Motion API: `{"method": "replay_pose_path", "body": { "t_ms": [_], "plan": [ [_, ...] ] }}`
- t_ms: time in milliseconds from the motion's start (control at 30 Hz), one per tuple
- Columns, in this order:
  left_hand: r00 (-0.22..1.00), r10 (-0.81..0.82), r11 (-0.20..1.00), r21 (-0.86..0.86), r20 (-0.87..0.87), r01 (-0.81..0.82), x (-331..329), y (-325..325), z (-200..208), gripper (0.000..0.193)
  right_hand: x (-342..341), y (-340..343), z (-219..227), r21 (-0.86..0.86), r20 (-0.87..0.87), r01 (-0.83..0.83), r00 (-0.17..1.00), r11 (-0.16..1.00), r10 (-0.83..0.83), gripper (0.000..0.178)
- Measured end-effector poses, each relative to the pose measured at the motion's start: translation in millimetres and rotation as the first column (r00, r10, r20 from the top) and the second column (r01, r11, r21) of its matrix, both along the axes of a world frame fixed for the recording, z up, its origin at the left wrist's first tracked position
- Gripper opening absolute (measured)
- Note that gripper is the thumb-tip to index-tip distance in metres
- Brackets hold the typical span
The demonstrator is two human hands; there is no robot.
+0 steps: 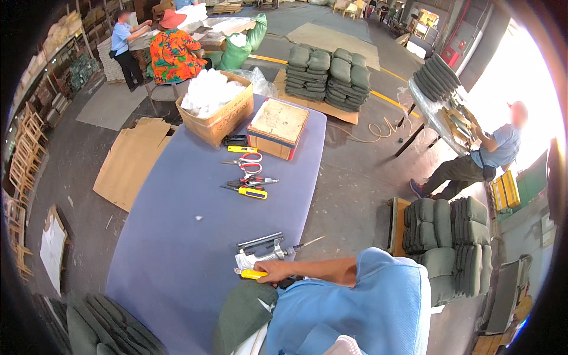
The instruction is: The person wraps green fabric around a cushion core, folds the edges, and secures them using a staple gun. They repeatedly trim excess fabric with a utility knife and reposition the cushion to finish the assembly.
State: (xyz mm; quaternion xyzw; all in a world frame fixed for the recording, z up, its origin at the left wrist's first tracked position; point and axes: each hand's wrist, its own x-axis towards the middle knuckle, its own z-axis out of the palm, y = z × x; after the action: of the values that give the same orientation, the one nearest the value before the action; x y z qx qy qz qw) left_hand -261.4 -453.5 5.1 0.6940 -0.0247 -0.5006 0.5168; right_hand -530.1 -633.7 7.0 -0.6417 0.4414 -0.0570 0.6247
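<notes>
My right hand (273, 272) reaches across from the right above the near end of the padded blue-grey table (177, 236). Its fingers are closed round a short yellow-handled tool (253, 274), whose exact kind is unclear. Just beyond the hand lies a pneumatic staple gun (260, 251), with a thin pointed fitting toward the right. A dark green cushion (242, 313) is right below the hand, against my blue shirt. A small white pointed patch (265, 305) shows at its edge. My left hand is not in view.
Farther up the table lie a yellow utility knife (242, 149), red-handled scissors (251, 167), pliers (260, 181) and another yellow-handled tool (253, 193). Behind stand a carton of white stuffing (216, 121) and a wooden-topped box (277, 125). Cushion stacks (441, 236) and a co-worker (497, 145) are at right.
</notes>
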Motion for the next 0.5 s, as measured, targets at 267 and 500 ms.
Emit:
{"method": "replay_pose_path", "body": {
  "t_ms": [267,500],
  "plan": [
    [0.996,0.009,0.999,0.04,-0.09,-0.005,-1.0,1.0,-5.4,0.051,56.5,8.8,8.5,-0.193,0.337,0.085,0.941,0.978,-0.015,0.05],
    [0.982,0.018,0.999,0.039,-0.19,-0.011,-5.6,-0.1,-13.3,0.051,127.5,-116.1,135.3,-0.22,0.346,0.133,0.937,0.966,-0.05,0.048]
  ]
}}
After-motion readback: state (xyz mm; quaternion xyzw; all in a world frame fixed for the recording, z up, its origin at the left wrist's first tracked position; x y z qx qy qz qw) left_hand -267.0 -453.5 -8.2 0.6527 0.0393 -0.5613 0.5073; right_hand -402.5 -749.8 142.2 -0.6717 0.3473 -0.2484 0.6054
